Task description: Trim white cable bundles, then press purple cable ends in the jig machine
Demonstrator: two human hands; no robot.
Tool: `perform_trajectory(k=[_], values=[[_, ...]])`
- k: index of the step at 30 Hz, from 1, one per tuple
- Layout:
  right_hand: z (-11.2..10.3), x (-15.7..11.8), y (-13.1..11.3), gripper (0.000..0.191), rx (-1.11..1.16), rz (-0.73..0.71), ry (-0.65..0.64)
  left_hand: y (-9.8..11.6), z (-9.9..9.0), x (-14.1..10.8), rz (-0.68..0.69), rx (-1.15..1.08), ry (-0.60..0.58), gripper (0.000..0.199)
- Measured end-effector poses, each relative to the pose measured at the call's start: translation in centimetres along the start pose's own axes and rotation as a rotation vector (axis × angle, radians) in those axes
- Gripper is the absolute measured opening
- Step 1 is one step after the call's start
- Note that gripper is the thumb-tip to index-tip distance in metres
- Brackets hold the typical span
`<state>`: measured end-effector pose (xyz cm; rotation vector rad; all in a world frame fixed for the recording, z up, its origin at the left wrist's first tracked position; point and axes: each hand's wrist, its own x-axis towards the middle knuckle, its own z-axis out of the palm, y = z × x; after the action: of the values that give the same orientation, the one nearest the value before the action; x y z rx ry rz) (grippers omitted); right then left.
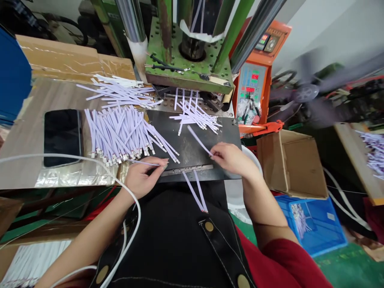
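My left hand [146, 176] pinches one end of a thin lilac cable strip [145, 163] at the left end of a narrow metal fixture bar [177, 171]. Two lilac strips [196, 191] sit with one end in that bar and hang over the table's front edge. Beyond the bar's right end, my right hand [229, 157] is closed on another lilac cable strip [199, 141], which slants away up and left. A dense pile of lilac strips with metal-looking connectors [120, 134] lies left of the bar. A smaller loose pile [196, 114] lies behind it.
A green press [189, 76] stands at the back, beside an orange control box [253, 88]. On the left lie a black phone [62, 138] and paler strips [120, 90]. A white cord [132, 196] loops across my left arm. Right are a cardboard box [300, 164], a blue crate [327, 232] and a fan [307, 93].
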<state>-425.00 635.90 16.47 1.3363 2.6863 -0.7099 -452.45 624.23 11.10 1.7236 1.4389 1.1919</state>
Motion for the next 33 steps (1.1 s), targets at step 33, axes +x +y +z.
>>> perform_trajectory(k=[33], values=[[3.6, 7.7, -7.7, 0.037, -0.016, -0.027, -0.082, -1.1, -1.1, 3.8, 0.133, 0.975, -0.122, 0.042]])
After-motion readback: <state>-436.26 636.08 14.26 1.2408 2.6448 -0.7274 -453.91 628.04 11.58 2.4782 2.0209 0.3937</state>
